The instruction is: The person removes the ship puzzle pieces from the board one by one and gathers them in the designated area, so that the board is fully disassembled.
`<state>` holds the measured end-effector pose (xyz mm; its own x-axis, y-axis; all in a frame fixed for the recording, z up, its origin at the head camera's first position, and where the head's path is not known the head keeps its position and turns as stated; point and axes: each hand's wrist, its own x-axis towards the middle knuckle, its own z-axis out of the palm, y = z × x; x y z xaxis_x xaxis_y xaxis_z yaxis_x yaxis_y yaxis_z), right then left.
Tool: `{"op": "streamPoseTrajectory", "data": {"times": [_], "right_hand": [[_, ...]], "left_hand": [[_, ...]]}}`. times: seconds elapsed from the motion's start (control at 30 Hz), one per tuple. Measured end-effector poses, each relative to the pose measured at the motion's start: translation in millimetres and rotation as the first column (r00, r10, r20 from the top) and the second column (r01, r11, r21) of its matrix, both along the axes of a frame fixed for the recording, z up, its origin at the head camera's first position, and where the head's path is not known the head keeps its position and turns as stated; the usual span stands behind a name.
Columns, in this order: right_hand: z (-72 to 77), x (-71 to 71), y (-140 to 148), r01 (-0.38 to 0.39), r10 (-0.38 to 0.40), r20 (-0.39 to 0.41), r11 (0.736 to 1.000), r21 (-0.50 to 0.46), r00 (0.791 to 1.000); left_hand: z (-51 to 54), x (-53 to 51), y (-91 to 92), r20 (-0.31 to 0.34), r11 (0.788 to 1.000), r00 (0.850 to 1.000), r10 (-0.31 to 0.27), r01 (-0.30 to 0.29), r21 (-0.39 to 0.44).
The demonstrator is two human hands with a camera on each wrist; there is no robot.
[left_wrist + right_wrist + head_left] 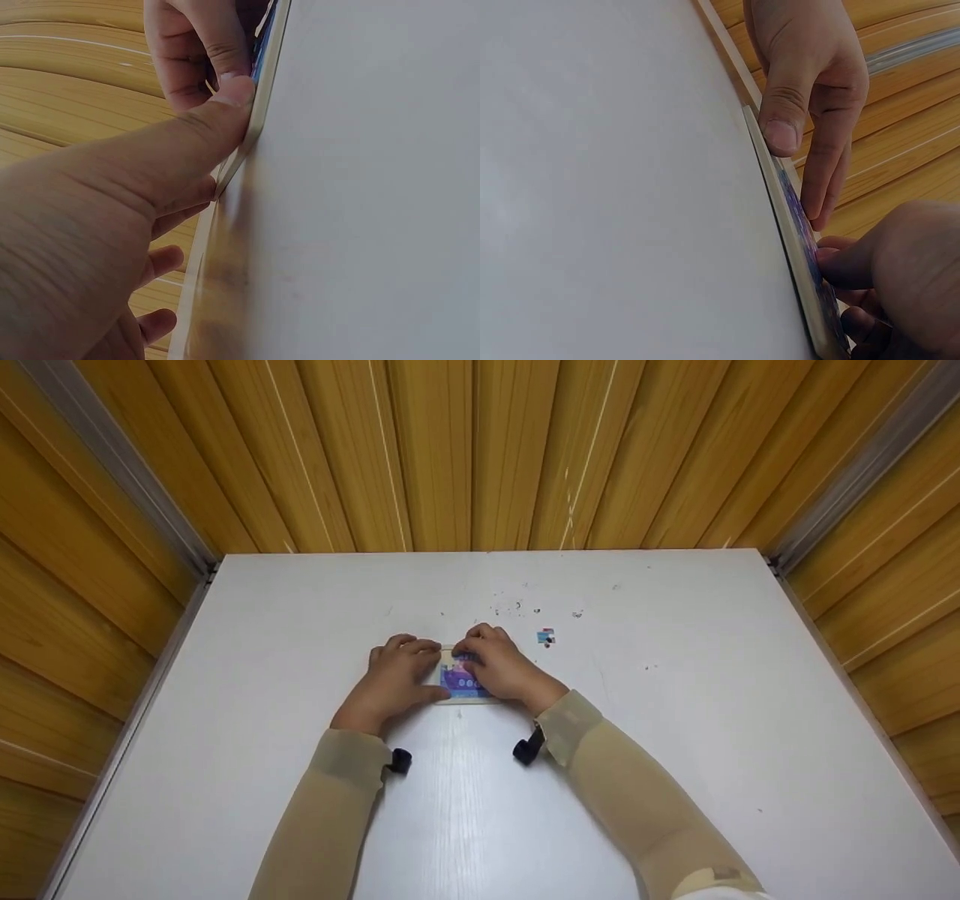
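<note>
A small jigsaw puzzle (459,679) in a pale wooden frame lies on the white table, showing a purple boat picture. My left hand (394,679) holds the frame's left end, thumb at the near corner and fingers at the far edge. In the left wrist view, the left thumb (225,105) presses the frame's edge. My right hand (501,664) bends over the puzzle's right part and covers it. Its thumb and fingers (847,266) touch the picture; whether a piece is between them is hidden.
A loose jigsaw piece (546,637) lies right of and beyond the puzzle. Small dark marks (517,606) dot the white table (675,735) farther back. Wood-patterned panels (472,457) stand behind and at both sides. Each sleeved wrist carries a small black camera (528,750).
</note>
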<state>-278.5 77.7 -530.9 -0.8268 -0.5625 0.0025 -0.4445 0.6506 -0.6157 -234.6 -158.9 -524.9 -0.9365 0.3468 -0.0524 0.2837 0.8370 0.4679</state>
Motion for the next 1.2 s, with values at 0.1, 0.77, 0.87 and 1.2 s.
{"op": "streamPoseTrajectory", "data": {"times": [0.1, 0.77, 0.87, 1.2], "right_hand": [[-1.7, -0.2, -0.2, -0.003, 0.003, 0.004, 1.000, -0.015, 1.000], [10.1, -11.2, -0.4, -0.078, 0.072, 0.055, 0.992, 0.099, 0.996], [10.7, -11.3, -1.0, -0.087, 0.081, 0.060, 0.990, 0.112, 0.995], [8.9, -10.1, 0.4, -0.105, 0.103, 0.028, 0.992, 0.069, 0.994]], "left_hand": [[-0.7, -0.1, -0.1, 0.000, 1.000, 1.000, 0.006, -0.006, -0.001], [-2.6, -2.8, 0.3, -0.005, 1.000, 1.000, 0.005, -0.005, -0.013], [-3.1, -2.6, -0.5, -0.001, 1.000, 1.000, 0.005, -0.005, -0.015], [-1.3, -0.7, -2.3, 0.006, 1.000, 1.000, -0.013, 0.013, 0.002]]}}
